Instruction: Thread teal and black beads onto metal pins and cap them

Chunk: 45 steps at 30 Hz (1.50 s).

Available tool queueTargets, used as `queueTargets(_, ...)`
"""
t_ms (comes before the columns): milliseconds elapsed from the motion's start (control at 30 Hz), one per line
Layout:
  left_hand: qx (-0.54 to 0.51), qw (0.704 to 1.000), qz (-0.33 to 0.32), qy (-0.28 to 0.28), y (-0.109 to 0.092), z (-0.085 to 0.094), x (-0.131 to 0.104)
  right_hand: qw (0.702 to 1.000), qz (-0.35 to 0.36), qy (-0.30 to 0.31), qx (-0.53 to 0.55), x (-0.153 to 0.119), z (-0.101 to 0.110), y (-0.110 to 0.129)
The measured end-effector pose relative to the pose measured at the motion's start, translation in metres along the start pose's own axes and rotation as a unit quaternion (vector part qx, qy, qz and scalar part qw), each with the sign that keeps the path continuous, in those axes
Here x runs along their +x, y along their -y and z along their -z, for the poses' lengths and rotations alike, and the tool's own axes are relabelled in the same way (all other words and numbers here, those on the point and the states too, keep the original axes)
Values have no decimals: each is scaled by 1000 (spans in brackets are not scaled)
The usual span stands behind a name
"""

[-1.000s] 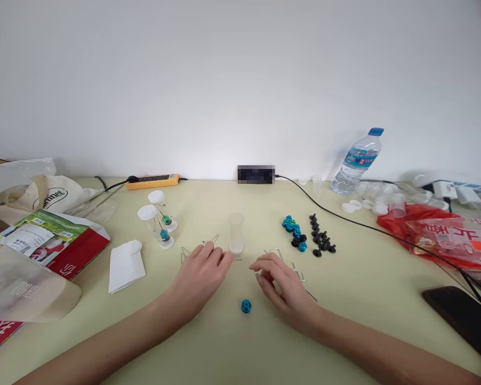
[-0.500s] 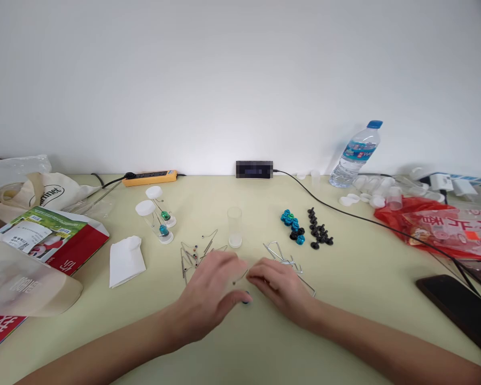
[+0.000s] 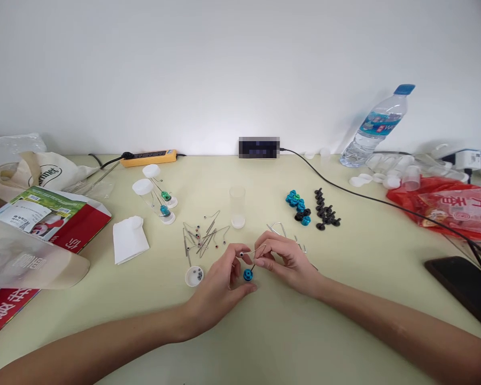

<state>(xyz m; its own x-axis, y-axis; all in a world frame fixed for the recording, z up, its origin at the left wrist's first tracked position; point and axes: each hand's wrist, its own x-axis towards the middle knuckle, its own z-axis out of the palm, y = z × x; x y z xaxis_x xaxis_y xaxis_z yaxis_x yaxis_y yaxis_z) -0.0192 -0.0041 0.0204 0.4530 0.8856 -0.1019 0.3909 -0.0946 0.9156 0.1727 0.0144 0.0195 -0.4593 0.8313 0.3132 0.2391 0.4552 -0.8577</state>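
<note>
My right hand [image 3: 291, 264] pinches a thin bent metal wire [image 3: 261, 248] between thumb and fingertips. The wire's small dark-centred tip [image 3: 241, 255] points left, and another section slants down to a blue ridged knob [image 3: 247, 274]. Whether the wire sits in the knob or only touches it, I cannot tell. Around the knob's left side curves my left hand [image 3: 220, 280], thumb and fingers apart, with nothing seen gripped. Beside it is a small white cap [image 3: 194, 276] holding tiny metal parts. Several similar bent wires [image 3: 202, 235] lie beyond. A clear tube [image 3: 237, 207] stands upright farther back.
Blue knobs [image 3: 296, 203] and black pieces [image 3: 324, 211] lie right of the tube. Two white-capped tubes [image 3: 143, 187] stand left, near folded tissue [image 3: 130, 240]. A black cable [image 3: 344, 192] crosses the right side above a phone [image 3: 460, 291]. A water bottle [image 3: 379, 125] leans against the wall.
My right hand's wire now reaches down to the blue knob, which shows more fully. My left hand has shifted slightly left and down, uncovering the white cap. The view has tilted downward.
</note>
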Motion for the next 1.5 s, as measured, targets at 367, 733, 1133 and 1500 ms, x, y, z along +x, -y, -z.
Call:
queueTargets(367,-38,999,-16,8,0,-4,5,995,60,38,-64,-2,-2,-1)
queueTargets(733,-77,997,-28,13,4,-7,5,953,163,58,-247,-7,-9,-2)
queueTargets(1133,-69,997,-25,-6,5,-3,8,950,69,9,-303,4,16,5)
queueTargets(1500,-41,998,-45,1,4,-2,8,851,-51,34,-521,9,45,-11)
